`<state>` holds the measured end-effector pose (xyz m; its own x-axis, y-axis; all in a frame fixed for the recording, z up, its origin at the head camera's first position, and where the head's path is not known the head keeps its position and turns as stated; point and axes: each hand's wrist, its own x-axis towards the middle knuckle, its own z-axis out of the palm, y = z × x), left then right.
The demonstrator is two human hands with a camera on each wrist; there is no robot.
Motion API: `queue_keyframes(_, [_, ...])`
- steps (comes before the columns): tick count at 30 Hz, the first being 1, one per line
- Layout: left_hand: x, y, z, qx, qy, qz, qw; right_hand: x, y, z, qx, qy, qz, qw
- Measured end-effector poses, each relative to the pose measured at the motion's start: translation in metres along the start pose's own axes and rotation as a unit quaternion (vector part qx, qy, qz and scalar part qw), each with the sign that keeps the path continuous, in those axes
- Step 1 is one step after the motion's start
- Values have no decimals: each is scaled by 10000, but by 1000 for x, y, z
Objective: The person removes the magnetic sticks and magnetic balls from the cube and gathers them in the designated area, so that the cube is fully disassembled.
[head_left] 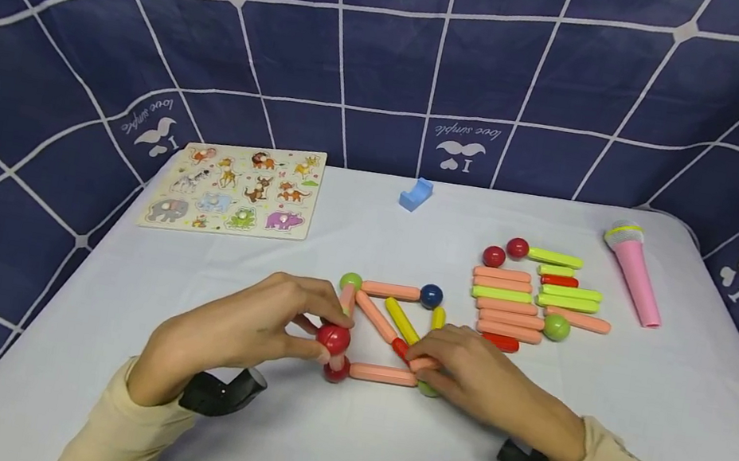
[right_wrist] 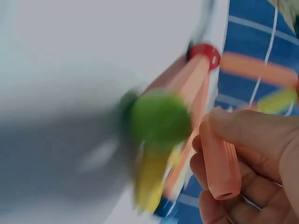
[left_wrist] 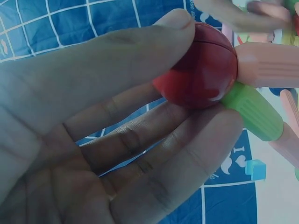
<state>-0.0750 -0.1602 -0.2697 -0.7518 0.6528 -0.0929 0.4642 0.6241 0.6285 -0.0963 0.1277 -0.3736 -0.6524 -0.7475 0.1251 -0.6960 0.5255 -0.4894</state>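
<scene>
My left hand (head_left: 254, 317) pinches a glossy red ball (head_left: 333, 338) between thumb and fingers. In the left wrist view, a salmon rod (left_wrist: 268, 65) and a green rod (left_wrist: 254, 112) join this ball (left_wrist: 201, 70). The ball stands raised over another red ball (head_left: 336, 370) at a corner of a rod frame on the table. My right hand (head_left: 478, 369) pinches a short salmon rod (right_wrist: 222, 163) whose near end shows a small hole. It is above the frame's front right corner, where a green ball (right_wrist: 161, 119) joins a yellow rod (right_wrist: 152, 179).
A blue ball (head_left: 431, 297) and a green ball (head_left: 351, 282) form the frame's back corners. Loose rods (head_left: 510, 307) and balls lie at right, near a pink toy microphone (head_left: 637, 281). An animal puzzle board (head_left: 238, 189) and a blue block (head_left: 415, 194) sit farther back.
</scene>
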Motion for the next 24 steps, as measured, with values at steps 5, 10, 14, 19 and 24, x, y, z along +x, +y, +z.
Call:
queue_keyframes(5, [1,1,0,23,-6,11,10000,-44,28,-18,-391,654,395,9963])
queue_keyframes(10, [0,-1,0,15,8,-56,10000,-75,50,-31,-760,1252,866,9854])
queue_keyframes(14, [-1,-1,0,74,-22,-45,10000,-85,64,-35,-1058,1568,1136,9753])
queue_keyframes(19, [-1,1,0,200,-96,52,9997,-87,75,-34,-1279,1690,1356,9678])
queue_keyframes(24, [1,2,-1,317,-134,112,9993,-86,81,-31,-1554,1648,1317,9651])
